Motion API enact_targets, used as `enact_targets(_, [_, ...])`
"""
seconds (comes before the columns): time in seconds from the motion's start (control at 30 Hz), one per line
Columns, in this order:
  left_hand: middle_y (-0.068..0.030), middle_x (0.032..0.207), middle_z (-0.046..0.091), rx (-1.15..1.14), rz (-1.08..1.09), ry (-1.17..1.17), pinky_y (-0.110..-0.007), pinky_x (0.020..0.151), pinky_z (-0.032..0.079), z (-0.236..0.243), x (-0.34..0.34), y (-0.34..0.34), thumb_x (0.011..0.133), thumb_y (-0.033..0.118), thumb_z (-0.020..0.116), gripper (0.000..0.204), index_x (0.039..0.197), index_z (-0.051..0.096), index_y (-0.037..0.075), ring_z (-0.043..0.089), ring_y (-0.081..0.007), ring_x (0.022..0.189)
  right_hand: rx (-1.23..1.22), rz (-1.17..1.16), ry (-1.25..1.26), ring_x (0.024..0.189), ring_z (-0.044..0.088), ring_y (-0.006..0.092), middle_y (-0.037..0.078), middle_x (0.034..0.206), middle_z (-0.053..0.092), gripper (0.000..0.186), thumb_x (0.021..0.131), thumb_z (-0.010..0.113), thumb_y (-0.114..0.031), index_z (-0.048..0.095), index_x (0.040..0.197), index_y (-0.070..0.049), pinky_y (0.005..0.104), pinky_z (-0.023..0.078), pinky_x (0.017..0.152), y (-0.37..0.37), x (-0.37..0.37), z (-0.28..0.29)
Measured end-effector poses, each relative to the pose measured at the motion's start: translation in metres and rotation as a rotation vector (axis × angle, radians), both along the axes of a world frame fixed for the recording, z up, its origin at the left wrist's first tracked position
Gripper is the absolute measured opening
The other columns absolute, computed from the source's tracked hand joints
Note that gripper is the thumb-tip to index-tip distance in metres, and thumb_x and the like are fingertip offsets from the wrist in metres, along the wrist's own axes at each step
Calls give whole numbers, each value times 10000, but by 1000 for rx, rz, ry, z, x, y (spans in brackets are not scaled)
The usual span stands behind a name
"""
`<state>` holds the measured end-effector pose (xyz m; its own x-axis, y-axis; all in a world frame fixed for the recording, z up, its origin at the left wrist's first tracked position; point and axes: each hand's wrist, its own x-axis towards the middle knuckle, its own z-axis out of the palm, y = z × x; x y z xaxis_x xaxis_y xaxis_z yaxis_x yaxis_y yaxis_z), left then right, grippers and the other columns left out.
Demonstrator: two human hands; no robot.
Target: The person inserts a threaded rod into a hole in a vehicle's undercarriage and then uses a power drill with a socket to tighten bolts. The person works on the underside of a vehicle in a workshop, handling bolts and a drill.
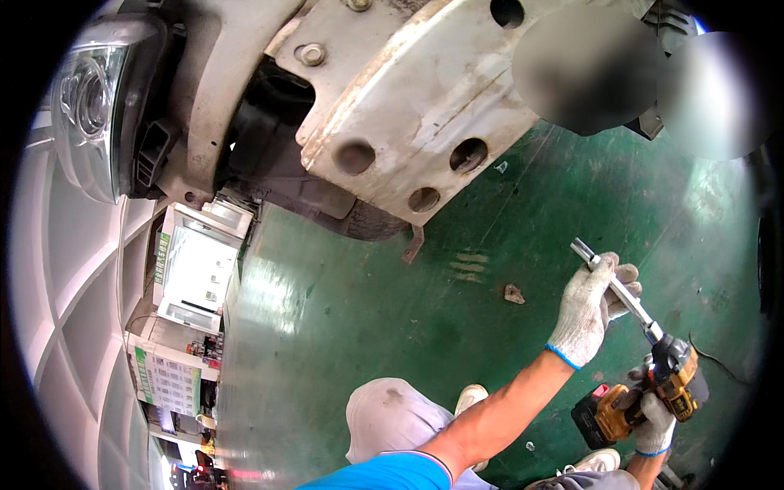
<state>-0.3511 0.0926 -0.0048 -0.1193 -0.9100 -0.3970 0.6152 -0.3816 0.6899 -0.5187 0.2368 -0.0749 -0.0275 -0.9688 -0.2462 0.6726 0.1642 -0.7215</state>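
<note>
A yellow-and-black cordless drill (653, 392) is gripped by the gloved right hand (656, 425); its long silver extension bar (616, 287) is clenched steady by the gloved left hand (590, 310).

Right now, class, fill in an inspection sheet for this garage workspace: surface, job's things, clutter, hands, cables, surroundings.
Surface: glossy green floor, scuffed.
Job's things: yellow cordless drill with long metal extension bar.
Clutter: small debris piece on the floor.
Hands: gloved left hand grips the bar; gloved right hand holds the drill.
Cables: thin dark cable on the floor at right.
Surroundings: raised car underside, headlight, black tyre.
</note>
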Motion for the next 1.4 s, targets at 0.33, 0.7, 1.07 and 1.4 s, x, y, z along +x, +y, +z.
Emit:
enact_targets(0.33, [-152,1144,633,-258,-30,172,-419,903,550,95,5,22,1029,265,521,322,1276,477,64,661,-256,1001,-159,-578,802,831,676,194,120,1025,673,337,881,636,-12,561,1204,46,333,563,778,11,-13,-4])
enact_targets(0.7, [-175,1048,664,-634,19,293,-394,774,619,212,48,22,1027,261,524,311,1235,492,33,708,-266,886,-451,-660,1395,802,673,176,88,953,687,317,910,622,-142,602,1183,20,332,545,741,-11,-10,125])
enact_targets(1.07, [-117,976,669,-621,6,408,-337,716,603,223,71,11,1018,287,555,342,1199,526,-1,691,-193,805,-488,-653,890,651,635,176,100,822,653,289,847,630,-163,625,1063,28,318,543,620,-30,32,202])
enact_targets(1.4, [-143,1031,663,-558,-92,685,-359,745,603,218,82,11,1008,269,545,380,1248,532,-26,697,-231,861,-647,-196,923,581,608,188,110,792,642,230,889,595,-185,591,1018,5,320,531,571,-32,13,232])
